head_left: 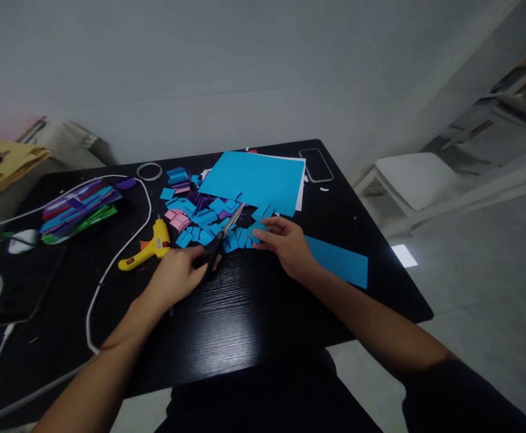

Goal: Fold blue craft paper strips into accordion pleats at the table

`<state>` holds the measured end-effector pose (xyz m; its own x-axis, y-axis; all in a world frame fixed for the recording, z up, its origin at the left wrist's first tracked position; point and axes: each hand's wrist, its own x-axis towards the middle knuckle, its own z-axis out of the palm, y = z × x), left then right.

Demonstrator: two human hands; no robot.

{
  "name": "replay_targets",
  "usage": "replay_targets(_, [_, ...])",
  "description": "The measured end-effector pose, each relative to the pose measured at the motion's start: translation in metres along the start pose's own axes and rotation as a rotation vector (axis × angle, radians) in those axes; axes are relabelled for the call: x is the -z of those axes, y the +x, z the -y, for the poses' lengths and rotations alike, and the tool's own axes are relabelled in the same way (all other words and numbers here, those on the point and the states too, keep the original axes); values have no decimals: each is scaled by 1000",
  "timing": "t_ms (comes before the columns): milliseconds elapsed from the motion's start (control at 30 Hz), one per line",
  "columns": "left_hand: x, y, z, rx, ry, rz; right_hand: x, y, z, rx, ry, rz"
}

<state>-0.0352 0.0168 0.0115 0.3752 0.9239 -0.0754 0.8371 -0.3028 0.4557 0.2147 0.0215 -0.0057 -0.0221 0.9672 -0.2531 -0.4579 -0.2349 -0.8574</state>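
Observation:
My left hand is closed round the black handles of a pair of scissors, whose blades point away and to the right over the cut paper. In my right hand, a small blue paper piece is pinched between thumb and fingers. Between and beyond the hands spreads a pile of small cut papers, mostly blue, with some pink and purple. Behind the pile lies a large blue sheet on top of white paper. A blue paper strip sits partly under my right forearm.
A yellow glue gun lies left of the pile, beside a white cable. Farther left are a bundle of coloured strips and a phone. A clear phone case lies back right; a white stool stands beyond the table.

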Motion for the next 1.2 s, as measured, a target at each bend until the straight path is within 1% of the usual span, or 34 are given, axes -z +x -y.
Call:
replay_targets(100, [-1,1,0,43,23,-59,0,-1,-1,-14,14,37])
replay_targets(233, [-5,3,1,62,48,-86,1,-1,-4,-26,22,109])
replay_targets(367, [-9,3,0,84,100,-114,0,-3,-7,-42,-66,140])
replay_targets(533, [-14,2,-4,72,138,-143,-4,-9,-10,-18,-182,167])
replay_targets(633, [-16,1,-6,44,144,-164,-5,-11,-12,-23,-251,185])
replay_targets(733, [-16,-2,-10,-18,114,-248,-5,-12,-16,-21,-288,202])
replay_targets(800, [-14,-4,-15,-87,29,-325,-5,-12,-19,-12,-299,209])
replay_targets(833, [-14,-5,-19,-131,-40,-338,-5,-11,-21,-6,-300,211])
replay_targets(867, [-14,-7,-22,-174,-125,-312,-5,-11,-23,-3,-300,215])
replay_targets(900, [-15,-8,-25,-207,-210,-255,-5,-11,-25,-1,-298,219])
replay_targets(967, [-18,-9,-30,-221,-324,-180,-4,-12,-27,-11,-301,235])
replay_targets(1100, [-29,-7,-31,-160,-463,-44,-2,-13,-27,-20,-344,239])
replay_targets(1200, [-34,-5,-28,-102,-538,13,-2,-13,-26,-9,-377,240])
